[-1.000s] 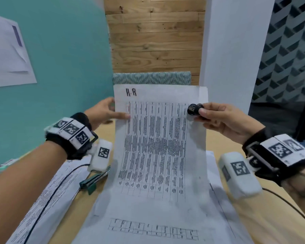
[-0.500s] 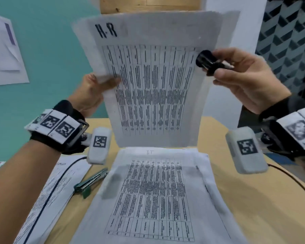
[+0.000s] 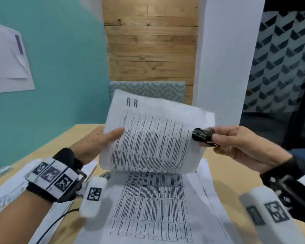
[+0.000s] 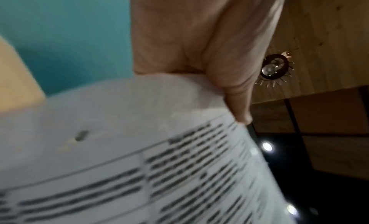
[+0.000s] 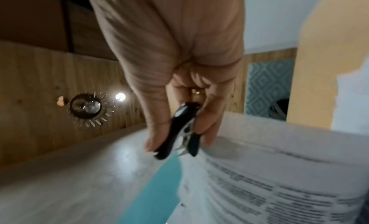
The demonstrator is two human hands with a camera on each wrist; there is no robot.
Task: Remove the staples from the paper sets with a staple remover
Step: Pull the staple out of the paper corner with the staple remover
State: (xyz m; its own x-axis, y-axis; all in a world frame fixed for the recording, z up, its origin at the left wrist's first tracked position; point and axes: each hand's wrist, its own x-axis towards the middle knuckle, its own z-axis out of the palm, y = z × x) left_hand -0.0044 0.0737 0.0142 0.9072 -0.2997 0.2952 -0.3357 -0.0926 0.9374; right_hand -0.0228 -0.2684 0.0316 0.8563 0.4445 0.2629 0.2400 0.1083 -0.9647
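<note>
A printed paper set headed "H R" is lifted off the desk and curls over. My left hand pinches its left edge, thumb on the front of the sheet. My right hand pinches the black staple remover at the sheet's right edge. In the right wrist view the staple remover sits between thumb and fingers, its metal claws close beside the paper. Another printed sheet lies flat on the desk below.
The wooden desk carries more papers at the left and a cable. A small pink and teal object lies at the far left. A patterned chair back stands behind the desk, between a teal wall and a white pillar.
The paper set rose high in front of me, then came back down and tilted right, curling at its bottom. Both hands kept their holds throughout.
</note>
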